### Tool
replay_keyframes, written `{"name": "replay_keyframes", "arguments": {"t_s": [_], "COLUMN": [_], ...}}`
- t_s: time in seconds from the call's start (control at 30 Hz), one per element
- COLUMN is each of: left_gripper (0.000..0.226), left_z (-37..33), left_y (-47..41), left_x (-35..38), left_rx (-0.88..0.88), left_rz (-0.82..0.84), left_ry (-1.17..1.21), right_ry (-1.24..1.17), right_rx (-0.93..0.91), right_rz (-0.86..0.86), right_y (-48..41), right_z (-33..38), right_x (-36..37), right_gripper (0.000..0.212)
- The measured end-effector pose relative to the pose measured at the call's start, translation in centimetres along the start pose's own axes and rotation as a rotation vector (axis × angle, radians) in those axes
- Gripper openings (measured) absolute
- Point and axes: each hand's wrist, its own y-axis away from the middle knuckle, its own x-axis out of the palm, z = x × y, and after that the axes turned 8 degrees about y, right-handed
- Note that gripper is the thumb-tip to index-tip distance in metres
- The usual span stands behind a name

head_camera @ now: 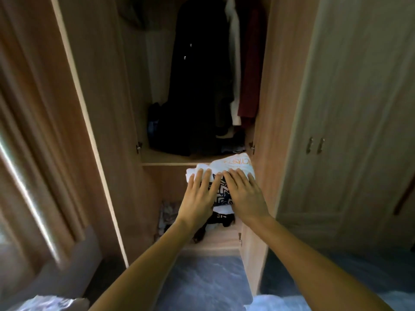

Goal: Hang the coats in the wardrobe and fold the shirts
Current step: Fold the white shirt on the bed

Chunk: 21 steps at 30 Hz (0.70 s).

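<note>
A stack of folded shirts sits in the wardrobe's lower compartment, on the right side. On top lies a white shirt (235, 164) with orange lettering, and under it a dark patterned one (222, 194). My left hand (199, 196) and my right hand (244, 194) lie flat on the stack with fingers straight, side by side. Above the shelf (166, 161), coats hang in the wardrobe: a black coat (197, 75), a white garment (234, 63) and a dark red one (251, 75).
Both wardrobe doors (96, 108) stand open to either side. Dark clothes are heaped on the shelf (179, 140). A patterned item (167, 216) lies at the lower compartment's left. Closed cupboard doors with handles (315, 145) are to the right. Blue carpet (202, 283) covers the floor.
</note>
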Motion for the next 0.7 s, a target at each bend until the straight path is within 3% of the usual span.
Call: {"name": "replay_keyframes", "arguments": {"t_s": [0.1, 0.2, 0.3, 0.43, 0.7], "left_gripper": [0.092, 0.082, 0.079, 0.076, 0.076], "left_z": [3.7, 7.4, 11.0, 16.1, 26.7], "left_y": [-1.9, -5.2, -8.6, -12.5, -15.5], "left_x": [2.3, 5.6, 8.3, 11.0, 16.6], "left_rx": [-0.043, -0.08, -0.149, -0.215, -0.321], "left_rz": [0.028, 0.018, 0.042, 0.041, 0.081], "left_ry": [-0.028, -0.077, -0.098, -0.134, -0.159], "right_ry": [-0.019, -0.061, -0.124, -0.177, -0.206], "right_rx": [-0.069, -0.104, -0.159, -0.215, -0.307], "right_rz": [-0.027, -0.034, -0.052, -0.106, -0.038], "right_y": [-4.4, -9.4, -14.8, -21.7, -32.0], "right_z": [-0.3, -1.6, -2.9, -3.8, -1.1], "right_x": [4.4, 9.2, 13.3, 17.6, 26.6], "right_gripper": [0.088, 0.092, 0.075, 0.072, 0.079]}}
